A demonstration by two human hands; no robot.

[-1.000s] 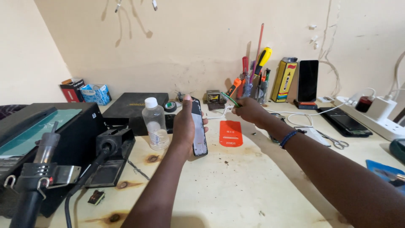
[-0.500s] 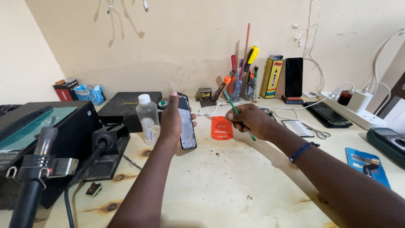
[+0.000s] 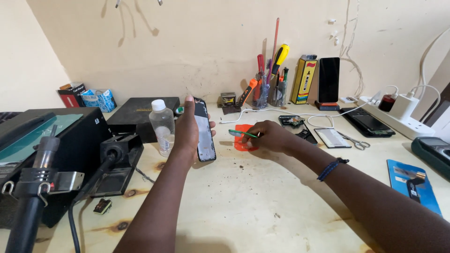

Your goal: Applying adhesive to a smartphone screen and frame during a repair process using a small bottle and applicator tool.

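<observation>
Holding phone (image 3: pixel 205 131) upright, left hand (image 3: pixel 186 133)

clear plastic bottle (image 3: pixel 162 126) with white cap stands left of centre on pale wooden bench (image 3: pixel 253 206). hot-air station (image 3: pixel 51 140) far left. cup of screwdrivers (image 3: pixel 271 84) at the wall. white power strip (image 3: pixel 398 122), scissors (image 3: pixel 352 139), blue card (image 3: pixel 412 185) to the right.

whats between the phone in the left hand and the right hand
In the head view, only the green tool held by the right hand pokes toward the phone, over an orange piece on the table.
</observation>
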